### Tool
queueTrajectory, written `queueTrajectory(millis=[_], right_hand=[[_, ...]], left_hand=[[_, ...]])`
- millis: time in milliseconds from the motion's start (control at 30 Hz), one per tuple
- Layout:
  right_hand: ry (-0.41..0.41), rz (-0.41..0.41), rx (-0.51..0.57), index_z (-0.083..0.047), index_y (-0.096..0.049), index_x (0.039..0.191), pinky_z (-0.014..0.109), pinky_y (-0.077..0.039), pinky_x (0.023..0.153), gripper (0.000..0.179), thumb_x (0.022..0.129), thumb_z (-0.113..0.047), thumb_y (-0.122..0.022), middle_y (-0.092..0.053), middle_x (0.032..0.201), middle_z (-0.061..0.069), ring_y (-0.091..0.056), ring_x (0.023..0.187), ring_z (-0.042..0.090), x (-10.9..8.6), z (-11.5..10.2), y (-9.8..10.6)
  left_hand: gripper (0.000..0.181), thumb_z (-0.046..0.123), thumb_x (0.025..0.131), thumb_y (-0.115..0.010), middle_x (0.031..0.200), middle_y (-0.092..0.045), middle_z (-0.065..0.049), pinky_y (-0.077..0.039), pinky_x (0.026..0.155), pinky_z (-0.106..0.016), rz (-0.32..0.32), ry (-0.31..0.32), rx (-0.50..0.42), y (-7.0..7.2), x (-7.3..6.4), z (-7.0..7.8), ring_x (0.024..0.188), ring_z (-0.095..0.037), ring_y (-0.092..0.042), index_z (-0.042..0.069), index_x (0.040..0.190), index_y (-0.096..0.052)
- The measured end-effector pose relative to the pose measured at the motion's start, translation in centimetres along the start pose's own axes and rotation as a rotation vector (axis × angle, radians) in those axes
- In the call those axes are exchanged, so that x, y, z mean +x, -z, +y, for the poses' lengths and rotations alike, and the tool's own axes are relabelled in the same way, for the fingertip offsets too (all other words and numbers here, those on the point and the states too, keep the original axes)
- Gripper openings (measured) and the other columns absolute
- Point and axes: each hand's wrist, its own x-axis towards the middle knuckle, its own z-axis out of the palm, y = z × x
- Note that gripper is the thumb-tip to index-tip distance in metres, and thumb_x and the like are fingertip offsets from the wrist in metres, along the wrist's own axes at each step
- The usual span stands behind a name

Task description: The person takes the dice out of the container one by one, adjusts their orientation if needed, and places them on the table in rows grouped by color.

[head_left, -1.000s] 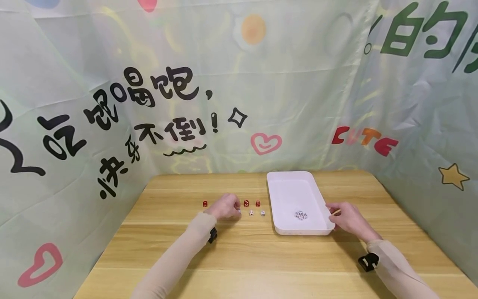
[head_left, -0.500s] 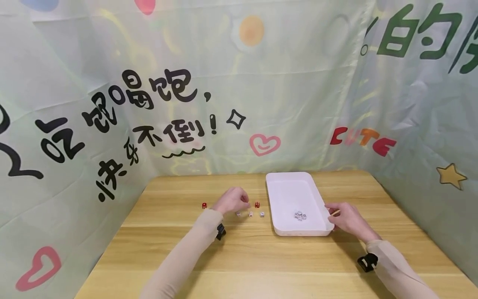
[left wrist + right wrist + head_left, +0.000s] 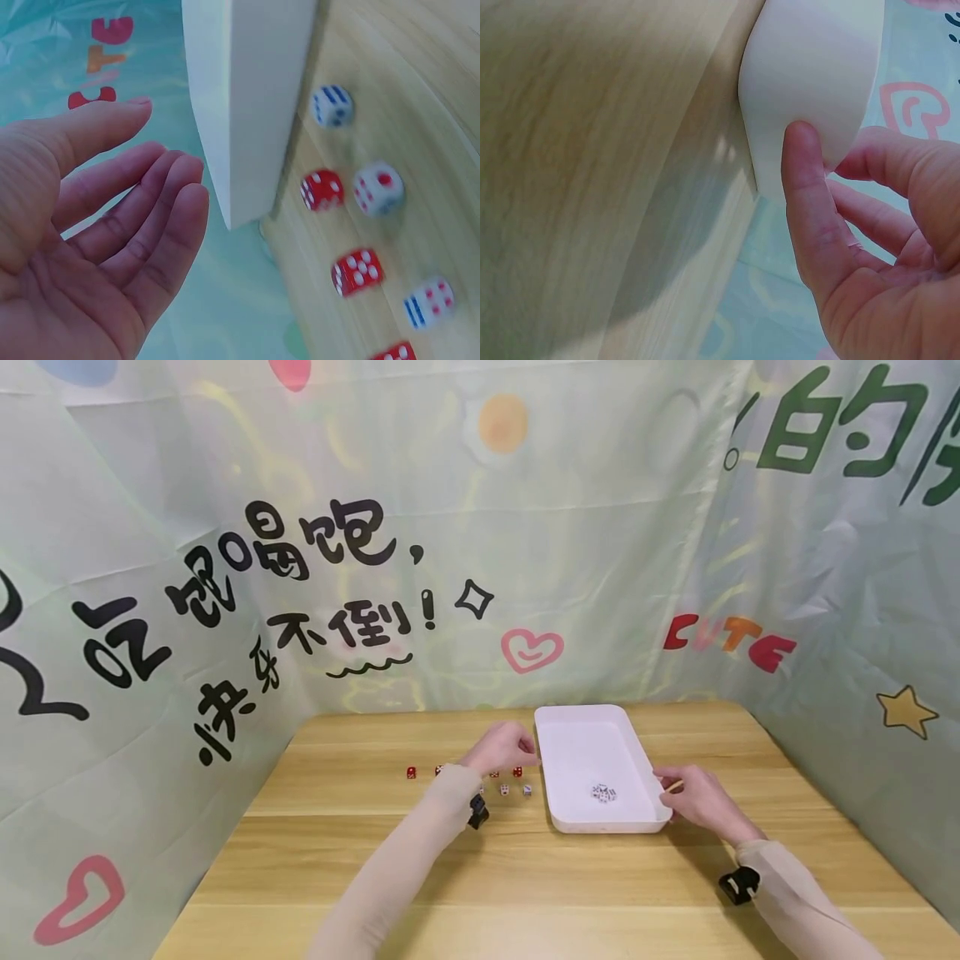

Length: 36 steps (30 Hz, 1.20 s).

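My left hand (image 3: 504,747) hovers beside the left wall of a white tray (image 3: 585,735). In the left wrist view its fingers bend loosely, thumb apart from them, with nothing held. Below it on the table lie a row of red dice (image 3: 517,772) and, nearer, a row of white dice (image 3: 505,790); my sleeve partly covers both rows. Several white dice (image 3: 603,793) sit clustered inside the tray toward its near end. My right hand (image 3: 701,797) pinches the tray's right wall near the front corner, an index finger (image 3: 804,161) against the outer side and the thumb at the rim.
The wooden table (image 3: 465,877) runs up to a printed cloth backdrop (image 3: 420,610) behind and at both sides. Black wrist straps (image 3: 741,886) with cameras are on both arms.
My left hand has moved right, from over the dice rows to the tray's left wall. Red dice it covered before show again. My right hand stays on the tray, which has not moved.
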Motion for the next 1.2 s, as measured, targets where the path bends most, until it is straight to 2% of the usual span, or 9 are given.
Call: queueTrajectory(millis=[267, 500, 633, 800, 967, 1200], right_hand=[[-0.010, 0.001, 0.003, 0.016, -0.055, 0.126, 0.031, -0.056, 0.057, 0.047, 0.081, 0.005, -0.059, -0.064, 0.101, 0.026, -0.063, 0.082, 0.024, 0.0, 0.1, 0.0], [-0.008, -0.001, 0.011, 0.016, -0.055, 0.126, 0.032, -0.056, 0.057, 0.046, 0.081, 0.006, -0.059, -0.063, 0.101, 0.026, -0.063, 0.083, 0.025, 0.0, 0.0, 0.0], [-0.010, -0.001, 0.007, 0.017, -0.054, 0.126, 0.032, -0.056, 0.057, 0.046, 0.081, 0.006, -0.059, -0.063, 0.100, 0.026, -0.063, 0.083, 0.025, 0.1, 0.0, -0.1], [-0.014, -0.002, 0.007, 0.017, -0.054, 0.126, 0.033, -0.057, 0.057, 0.046, 0.081, 0.006, -0.060, -0.062, 0.101, 0.027, -0.064, 0.083, 0.026, 0.0, -0.1, 0.0], [-0.013, 0.003, 0.003, 0.017, -0.055, 0.126, 0.033, -0.057, 0.057, 0.046, 0.081, 0.006, -0.060, -0.063, 0.100, 0.026, -0.064, 0.083, 0.025, 0.0, -0.1, -0.1], [0.006, 0.007, 0.009, 0.017, -0.055, 0.125, 0.032, -0.056, 0.056, 0.045, 0.081, 0.007, -0.061, -0.063, 0.099, 0.025, -0.064, 0.083, 0.026, -0.1, -0.1, 0.0]], left_hand=[[0.010, 0.023, 0.084, -0.077, 0.079, -0.071, 0.007, -0.047, 0.067, -0.017, -0.011, -0.019, 0.022, -0.9, 1.7, 1.7, 0.069, -0.004, -0.057, 0.013, 0.084, -0.076], [0.010, 0.022, 0.083, -0.078, 0.080, -0.072, 0.007, -0.048, 0.068, -0.016, -0.026, -0.023, -0.001, -1.7, 2.3, 3.3, 0.071, -0.003, -0.060, 0.013, 0.086, -0.076], [0.011, 0.020, 0.083, -0.079, 0.082, -0.072, 0.005, -0.048, 0.069, -0.014, -0.051, -0.043, -0.030, -2.7, 2.7, 4.0, 0.072, -0.001, -0.061, 0.011, 0.089, -0.076], [0.015, 0.018, 0.082, -0.079, 0.082, -0.072, 0.005, -0.046, 0.068, -0.013, -0.081, -0.051, -0.018, -4.1, 3.4, 4.4, 0.071, -0.001, -0.059, 0.008, 0.094, -0.076], [0.017, 0.021, 0.081, -0.080, 0.081, -0.071, 0.007, -0.046, 0.069, -0.014, -0.104, 0.002, 0.023, -4.9, 4.0, 5.1, 0.073, -0.003, -0.058, 0.010, 0.093, -0.077], [0.013, 0.025, 0.081, -0.080, 0.081, -0.066, 0.008, -0.045, 0.067, -0.020, -0.190, 0.111, 0.054, -6.0, 4.7, 5.8, 0.076, -0.007, -0.056, 0.015, 0.085, -0.074]])
